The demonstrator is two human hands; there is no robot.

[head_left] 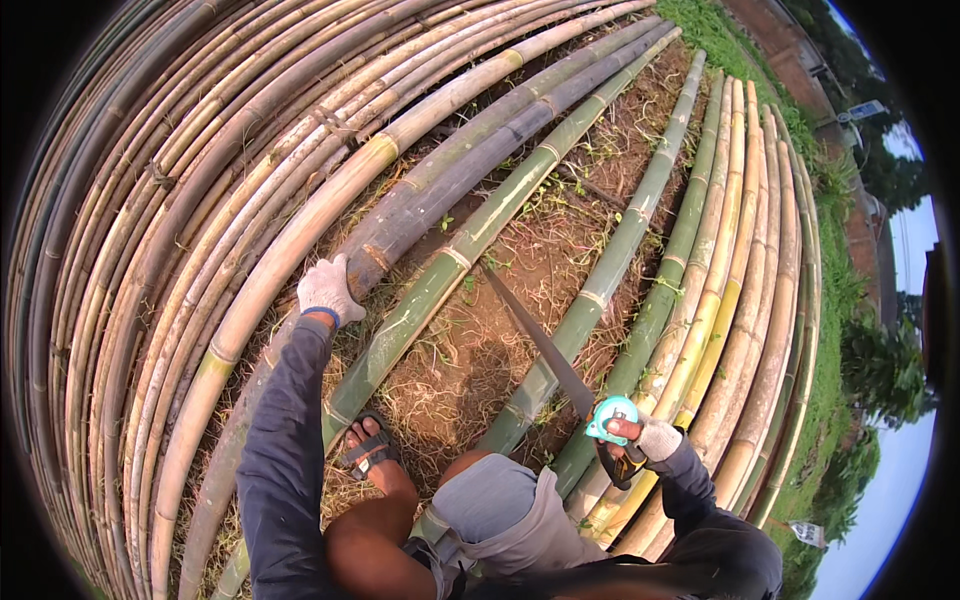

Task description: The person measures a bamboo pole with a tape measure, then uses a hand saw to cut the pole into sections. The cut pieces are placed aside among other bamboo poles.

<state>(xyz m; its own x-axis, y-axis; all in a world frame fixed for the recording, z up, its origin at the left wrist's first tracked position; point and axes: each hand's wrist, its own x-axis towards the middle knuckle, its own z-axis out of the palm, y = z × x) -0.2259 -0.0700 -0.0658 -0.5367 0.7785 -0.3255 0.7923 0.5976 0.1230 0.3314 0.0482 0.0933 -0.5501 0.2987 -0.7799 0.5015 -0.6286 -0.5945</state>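
My left hand (330,288), in a pale knitted glove, is closed against the side of a dark, weathered bamboo pole (410,205). At the lower right, my right hand (645,440), with its glove leaving the fingertips bare, holds two things together. One is a handsaw (545,345) with a long blade and a black and yellow handle. The other is a turquoise tape measure (612,416), held above the saw handle. The blade points up and left, crossing over a green bamboo pole (597,290). Another green pole (455,258) lies between the blade's tip and my left hand.
Many bamboo poles (215,160) lie side by side on the left. Yellowish poles (745,300) line the right. Bare soil with dry roots (435,385) shows between them. My sandalled foot (370,445) stands beside a green pole. Grass (835,330) borders the far right.
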